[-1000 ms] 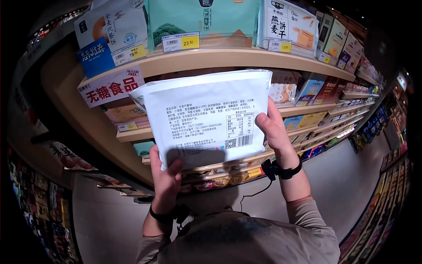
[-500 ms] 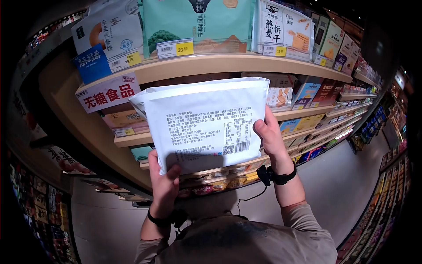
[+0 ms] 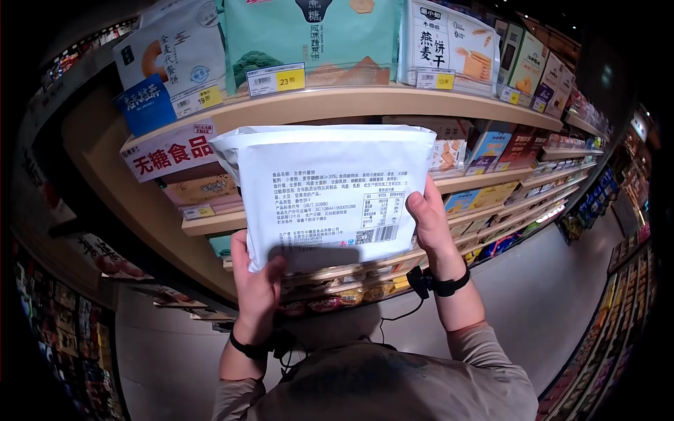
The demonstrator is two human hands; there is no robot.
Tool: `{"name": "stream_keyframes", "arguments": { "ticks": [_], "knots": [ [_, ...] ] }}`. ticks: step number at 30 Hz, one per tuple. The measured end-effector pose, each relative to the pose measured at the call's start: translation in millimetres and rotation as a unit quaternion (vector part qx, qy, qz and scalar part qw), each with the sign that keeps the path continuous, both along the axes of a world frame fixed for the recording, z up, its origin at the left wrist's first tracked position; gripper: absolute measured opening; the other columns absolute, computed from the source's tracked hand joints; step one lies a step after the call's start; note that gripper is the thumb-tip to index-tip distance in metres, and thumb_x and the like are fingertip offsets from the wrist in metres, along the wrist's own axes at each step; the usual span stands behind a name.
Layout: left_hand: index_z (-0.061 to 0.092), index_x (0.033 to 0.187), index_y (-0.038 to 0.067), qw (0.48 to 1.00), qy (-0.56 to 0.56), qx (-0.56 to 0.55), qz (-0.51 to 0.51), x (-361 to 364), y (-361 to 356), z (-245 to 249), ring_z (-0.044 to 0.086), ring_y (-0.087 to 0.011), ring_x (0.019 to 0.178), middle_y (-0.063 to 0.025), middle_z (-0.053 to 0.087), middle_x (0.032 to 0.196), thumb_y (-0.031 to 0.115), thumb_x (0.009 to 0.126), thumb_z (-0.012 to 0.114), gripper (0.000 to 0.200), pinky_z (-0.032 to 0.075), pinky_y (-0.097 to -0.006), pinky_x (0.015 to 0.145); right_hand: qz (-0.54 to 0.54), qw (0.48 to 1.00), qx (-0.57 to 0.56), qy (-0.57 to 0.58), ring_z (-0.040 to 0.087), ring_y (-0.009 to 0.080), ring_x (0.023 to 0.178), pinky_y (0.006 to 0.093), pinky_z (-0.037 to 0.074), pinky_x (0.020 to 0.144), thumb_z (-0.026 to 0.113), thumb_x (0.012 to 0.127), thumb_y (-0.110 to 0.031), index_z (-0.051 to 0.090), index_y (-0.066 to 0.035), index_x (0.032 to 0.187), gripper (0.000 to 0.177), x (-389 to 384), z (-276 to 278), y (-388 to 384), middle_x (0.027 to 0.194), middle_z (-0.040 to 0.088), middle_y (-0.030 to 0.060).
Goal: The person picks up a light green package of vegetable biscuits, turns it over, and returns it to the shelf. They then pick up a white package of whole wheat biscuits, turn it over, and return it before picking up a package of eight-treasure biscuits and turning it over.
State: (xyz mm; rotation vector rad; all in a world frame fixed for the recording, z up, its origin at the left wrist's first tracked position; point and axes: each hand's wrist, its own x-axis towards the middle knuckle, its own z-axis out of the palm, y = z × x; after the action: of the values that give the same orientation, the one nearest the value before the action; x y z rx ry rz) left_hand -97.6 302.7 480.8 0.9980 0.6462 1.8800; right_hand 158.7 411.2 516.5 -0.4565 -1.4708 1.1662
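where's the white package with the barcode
In the head view, the white package is near the centre, held between the left hand and the right hand, in front of the shelves.

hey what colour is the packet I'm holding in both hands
The packet is white, with small dark print facing you; the head view shows it best.

Shop, perhaps a supermarket: price tags (image 3: 276, 81)

The white packet (image 3: 323, 203) partly hides the fingers (image 3: 423, 207); the top edge crops the green bag (image 3: 274, 38); goods (image 3: 67, 333) lower left look blurred.
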Motion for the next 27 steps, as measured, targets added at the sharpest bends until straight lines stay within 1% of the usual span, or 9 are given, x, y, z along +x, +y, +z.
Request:
{"name": "stream_keyframes", "arguments": {
  "ticks": [2,6,9,11,17,19,23,25,27],
  "knots": [
    [0.038,0.111,0.006,1.000,0.010,0.003,-0.003,-1.1,1.0,6.3,0.050,-0.0132,0.102,-0.0045,0.052,0.107,-0.002,0.076,0.067,0.046,0.040,-0.0281,0.092,-0.008,1.000,0.003,0.008,0.049,0.0159,0.111,0.0304,0.038,0.097,0.063,0.088,-0.042,0.038,0.002,0.133,0.068,-0.5,-4.0,1.4,0.122,0.052,0.0096],
    [0.038,0.109,0.006,0.999,0.037,0.000,0.000,-2.4,5.2,19.6,0.051,-0.0123,0.101,-0.0047,0.052,0.106,-0.001,0.077,0.069,0.045,0.041,-0.0273,0.091,-0.013,0.999,-0.007,0.033,0.048,0.0173,0.114,0.0311,0.037,0.098,0.061,0.087,-0.046,0.036,0.002,0.135,0.073,-1.9,-10.6,0.3,0.124,0.051,0.0108],
    [0.037,0.108,0.006,0.997,0.077,0.006,-0.007,-7.9,9.7,27.8,0.051,-0.0116,0.098,-0.0047,0.052,0.105,0.004,0.076,0.073,0.048,0.042,-0.0272,0.089,-0.020,0.998,-0.016,0.059,0.047,0.0188,0.116,0.0320,0.037,0.099,0.060,0.087,-0.049,0.033,0.002,0.137,0.076,-4.3,-14.4,-1.8,0.127,0.050,0.0123],
    [0.037,0.108,0.006,0.993,0.118,-0.011,-0.003,-9.4,11.3,36.9,0.052,-0.0109,0.096,-0.0045,0.052,0.105,0.009,0.076,0.077,0.051,0.044,-0.0268,0.086,-0.028,0.997,-0.018,0.067,0.047,0.0196,0.118,0.0326,0.037,0.099,0.059,0.087,-0.050,0.031,0.002,0.138,0.078,-4.2,-17.9,-1.7,0.129,0.049,0.0131],
    [0.037,0.107,0.006,0.982,0.185,-0.012,-0.022,-4.6,13.8,58.4,0.053,-0.0103,0.093,-0.0057,0.053,0.103,0.015,0.074,0.080,0.055,0.046,-0.0257,0.080,-0.042,0.993,-0.043,0.099,0.045,0.0218,0.120,0.0341,0.036,0.101,0.055,0.087,-0.055,0.027,0.002,0.140,0.083,0.4,-35.9,3.8,0.133,0.044,0.0151],
    [0.036,0.106,0.006,0.981,0.189,-0.013,-0.030,-2.0,14.4,65.5,0.053,-0.0104,0.092,-0.0062,0.053,0.102,0.016,0.074,0.081,0.056,0.047,-0.0259,0.080,-0.055,0.991,-0.048,0.109,0.050,0.0245,0.120,0.0383,0.042,0.101,0.055,0.085,-0.060,0.031,0.000,0.140,0.085,1.2,-39.2,2.9,0.134,0.047,0.0143],
    [0.035,0.104,0.006,0.977,0.207,-0.033,-0.043,2.0,14.6,77.0,0.054,-0.0107,0.090,-0.0077,0.054,0.100,0.018,0.073,0.081,0.056,0.047,-0.0267,0.080,-0.059,0.990,-0.058,0.114,0.049,0.0249,0.122,0.0388,0.041,0.101,0.054,0.084,-0.063,0.030,-0.001,0.141,0.087,0.9,-45.8,-0.6,0.135,0.046,0.0144],
    [0.035,0.104,0.006,0.974,0.220,-0.037,-0.045,3.9,14.4,83.1,0.054,-0.0108,0.090,-0.0080,0.054,0.100,0.018,0.073,0.081,0.056,0.047,-0.0268,0.080,-0.068,0.989,-0.062,0.114,0.048,0.0238,0.119,0.0361,0.038,0.100,0.053,0.084,-0.063,0.029,0.003,0.138,0.089,-0.2,-49.7,-1.6,0.130,0.046,0.0161],
    [0.035,0.103,0.005,0.970,0.233,-0.043,-0.049,6.7,14.0,89.0,0.054,-0.0110,0.090,-0.0082,0.054,0.100,0.018,0.073,0.081,0.057,0.047,-0.0269,0.080,-0.070,0.988,-0.064,0.125,0.048,0.0236,0.119,0.0360,0.038,0.101,0.053,0.084,-0.065,0.030,0.003,0.138,0.090,-1.6,-55.2,-2.6,0.131,0.046,0.0158]
  ]
}}
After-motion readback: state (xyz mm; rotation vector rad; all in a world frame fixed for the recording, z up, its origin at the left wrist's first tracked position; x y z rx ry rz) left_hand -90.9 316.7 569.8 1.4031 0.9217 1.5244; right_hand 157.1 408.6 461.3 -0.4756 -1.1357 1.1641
